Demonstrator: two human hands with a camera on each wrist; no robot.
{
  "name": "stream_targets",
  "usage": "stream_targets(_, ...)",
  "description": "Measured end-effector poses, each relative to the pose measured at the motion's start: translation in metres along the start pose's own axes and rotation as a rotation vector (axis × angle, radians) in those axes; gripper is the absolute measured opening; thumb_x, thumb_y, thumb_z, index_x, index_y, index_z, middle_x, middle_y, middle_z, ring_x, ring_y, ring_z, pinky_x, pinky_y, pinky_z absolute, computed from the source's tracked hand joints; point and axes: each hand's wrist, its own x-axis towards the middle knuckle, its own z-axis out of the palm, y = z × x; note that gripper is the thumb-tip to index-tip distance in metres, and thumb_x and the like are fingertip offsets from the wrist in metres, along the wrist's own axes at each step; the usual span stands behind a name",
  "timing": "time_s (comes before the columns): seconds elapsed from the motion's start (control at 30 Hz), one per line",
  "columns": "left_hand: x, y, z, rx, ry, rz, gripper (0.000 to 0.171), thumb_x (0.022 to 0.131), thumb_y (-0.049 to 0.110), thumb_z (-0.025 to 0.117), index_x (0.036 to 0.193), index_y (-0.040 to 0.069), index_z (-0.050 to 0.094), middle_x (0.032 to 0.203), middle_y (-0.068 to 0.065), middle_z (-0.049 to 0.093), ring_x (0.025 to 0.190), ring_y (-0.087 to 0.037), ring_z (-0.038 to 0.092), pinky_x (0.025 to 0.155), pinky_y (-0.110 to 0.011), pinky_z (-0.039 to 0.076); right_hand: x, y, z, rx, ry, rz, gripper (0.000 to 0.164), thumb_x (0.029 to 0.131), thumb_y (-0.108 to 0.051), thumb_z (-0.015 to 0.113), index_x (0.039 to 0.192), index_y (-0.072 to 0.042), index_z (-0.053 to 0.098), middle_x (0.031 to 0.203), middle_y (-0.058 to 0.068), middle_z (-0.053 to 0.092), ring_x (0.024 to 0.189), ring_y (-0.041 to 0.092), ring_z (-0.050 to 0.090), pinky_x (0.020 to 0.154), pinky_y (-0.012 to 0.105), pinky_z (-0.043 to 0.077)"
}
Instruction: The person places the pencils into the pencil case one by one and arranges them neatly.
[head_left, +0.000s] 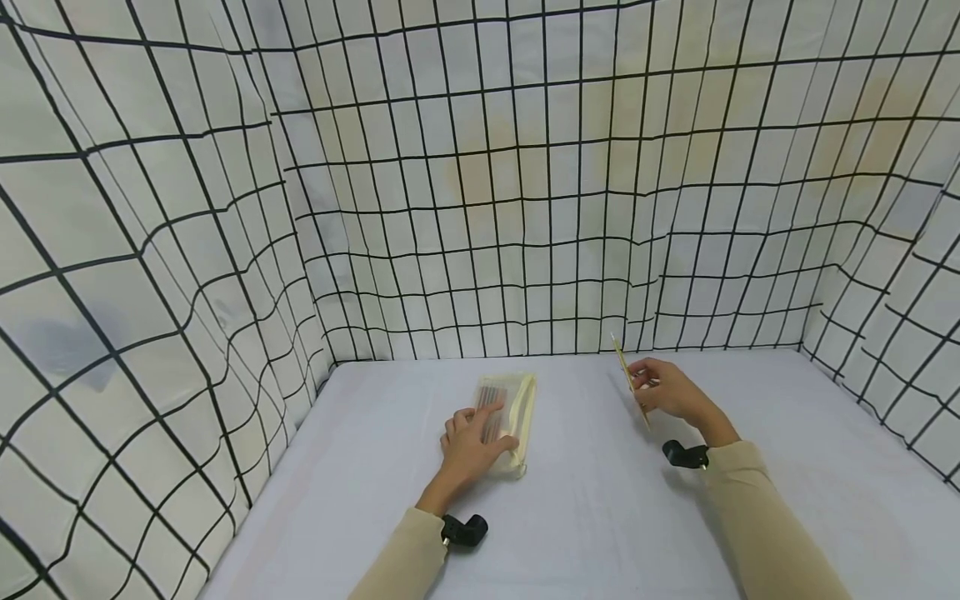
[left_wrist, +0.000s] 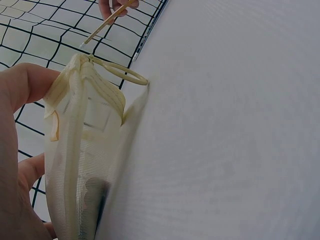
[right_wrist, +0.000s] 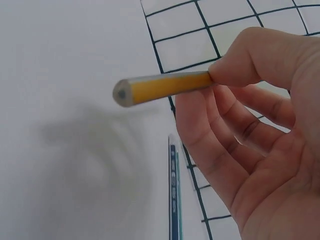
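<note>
Pale walls (head_left: 528, 50) lined with black netting (head_left: 546, 84) rise on three sides of a white-covered table (head_left: 577, 517). Two forearms in beige sleeves (head_left: 772, 525) reach in from the near edge, each with a small black wrist camera (head_left: 465, 531).

A flat, translucent, cream-yellow pouch (head_left: 527, 404) lies on the table, left of the right hand, its zip running along its right-hand side. Through the see-through face, several slim sticks (head_left: 492, 393) show side by side, in dull reddish and grey tones, along the pouch's left part. Whether the zip is undone cannot be told.

The left hand (head_left: 468, 450) rests over the pouch's left and lower part, palm down, fingers spread; the index finger stretches across the sticks, and the thumb reaches out to the zip side.

The right hand (head_left: 670, 390) is well apart from the pouch, raised above the table. Its thumb and index finger pinch a yellow pencil (right_wrist: 167, 88); the remaining fingers curl loosely below. The pencil is tilted, its pale tip towards the back wall. Its near end is flat, with a dark core.

Smallest, a cream loop (left_wrist: 125, 72) hangs from the pouch's zip end.
</note>
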Motion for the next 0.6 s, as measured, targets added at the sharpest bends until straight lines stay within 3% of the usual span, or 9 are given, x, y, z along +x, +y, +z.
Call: stream_targets(0.6,0.000,0.000,0.000,0.003,0.002,0.008,0.072,0.079,0.049,0.073,0.146,0.029,0.056,0.146,-0.024,0.039,0.131,-0.038,0.031,0.107,-0.062,0.023,0.008,-0.016,0.028,0.135,0.018,0.040,0.058,0.092,0.003,0.063,0.146,0.007,0.041,0.121,0.027,0.056,0.097,0.028,0.066,0.081,0.037,0.061)
